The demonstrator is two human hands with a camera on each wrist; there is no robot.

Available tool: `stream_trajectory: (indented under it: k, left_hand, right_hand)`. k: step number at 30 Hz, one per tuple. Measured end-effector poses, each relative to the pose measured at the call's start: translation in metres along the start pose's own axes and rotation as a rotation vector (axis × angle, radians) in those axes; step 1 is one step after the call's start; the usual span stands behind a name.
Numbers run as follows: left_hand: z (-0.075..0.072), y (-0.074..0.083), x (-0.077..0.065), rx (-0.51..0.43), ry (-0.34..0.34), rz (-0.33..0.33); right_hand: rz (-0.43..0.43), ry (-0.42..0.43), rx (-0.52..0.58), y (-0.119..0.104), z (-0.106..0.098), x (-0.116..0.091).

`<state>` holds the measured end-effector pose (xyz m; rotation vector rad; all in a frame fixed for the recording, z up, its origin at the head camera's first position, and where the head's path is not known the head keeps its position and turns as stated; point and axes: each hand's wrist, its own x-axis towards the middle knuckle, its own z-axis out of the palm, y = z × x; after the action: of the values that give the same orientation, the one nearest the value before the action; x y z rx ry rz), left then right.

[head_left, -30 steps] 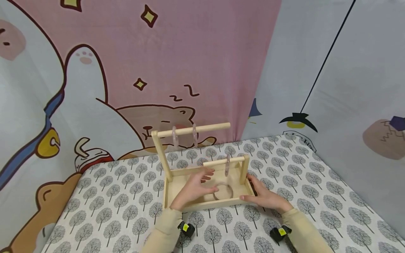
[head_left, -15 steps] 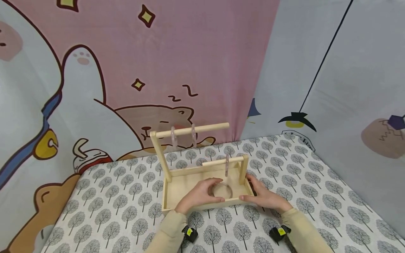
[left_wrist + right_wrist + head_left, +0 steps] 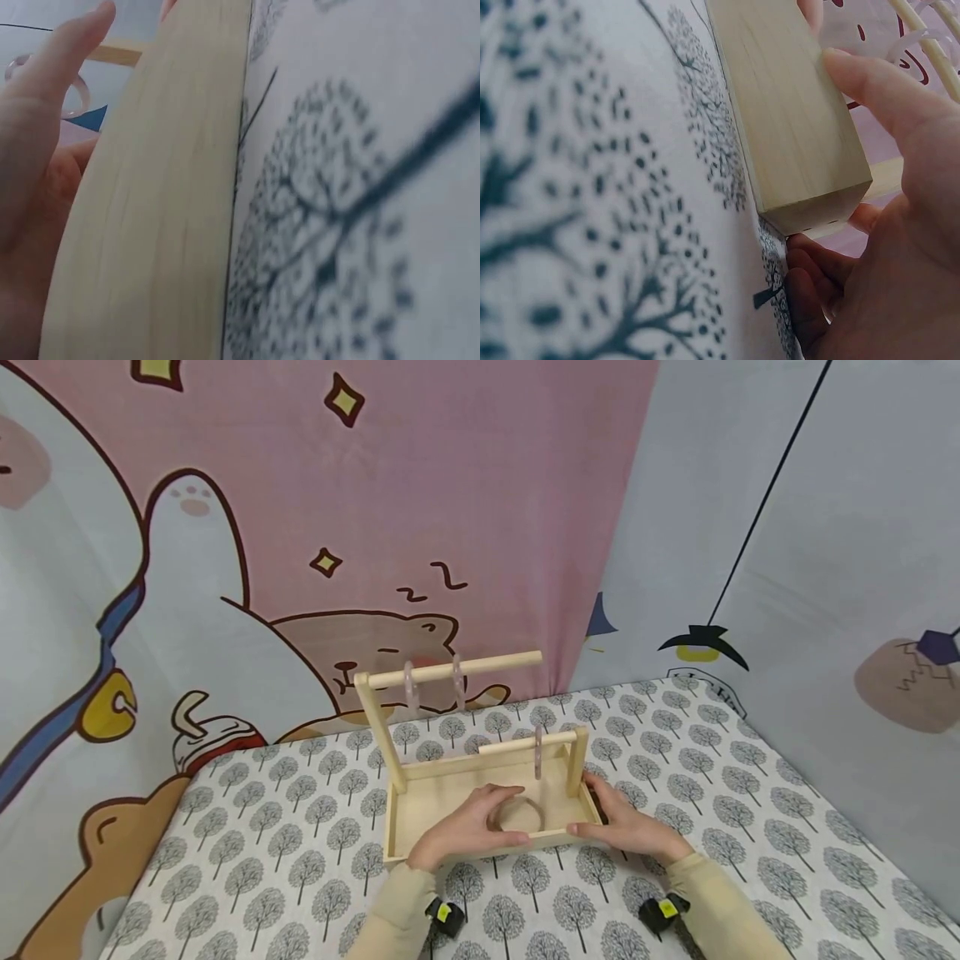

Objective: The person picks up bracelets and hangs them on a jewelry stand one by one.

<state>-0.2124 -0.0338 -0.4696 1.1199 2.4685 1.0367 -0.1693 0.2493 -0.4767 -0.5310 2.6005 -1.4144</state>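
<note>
A pale wooden bracelet stand has a shallow tray and two horizontal bars at different heights. My left hand reaches into the tray, fingers curved round the left side of a translucent bangle; part of its rim is hidden. The left wrist view shows its thumb alongside the front wall. My right hand grips the tray's right end. In the right wrist view its thumb presses the front wall, with fingers behind the corner. Two bangles, one left and another, hang on the high bar; a third bangle hangs on the low bar.
The stand sits on a table cloth printed with trees. Behind it hangs a pink cartoon curtain, meeting a pale curtain on the right. Each wrist wears a small black camera.
My left hand has lowered from above the tray to the bangle, its fingers closing around that side. Hand and bangle then shift slightly left. My right hand stays on the tray.
</note>
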Motion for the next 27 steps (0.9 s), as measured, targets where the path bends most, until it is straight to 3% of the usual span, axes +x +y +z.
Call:
stream_trajectory:
  k: [10, 20, 27]
  left_hand:
    - [-0.009, -0.013, -0.011, -0.046, 0.046, 0.000]
    - [-0.005, -0.019, -0.003, 0.029, 0.056, 0.082]
    - [-0.011, -0.019, -0.003, 0.114, 0.017, 0.080]
  right_hand:
    - [0.026, -0.001, 0.030, 0.000, -0.001, 0.000]
    - [0.042, 0.006, 0.004, 0.003, 0.000, 0.000]
    - [0.040, -0.002, 0.028, 0.001, 0.000, 0.001]
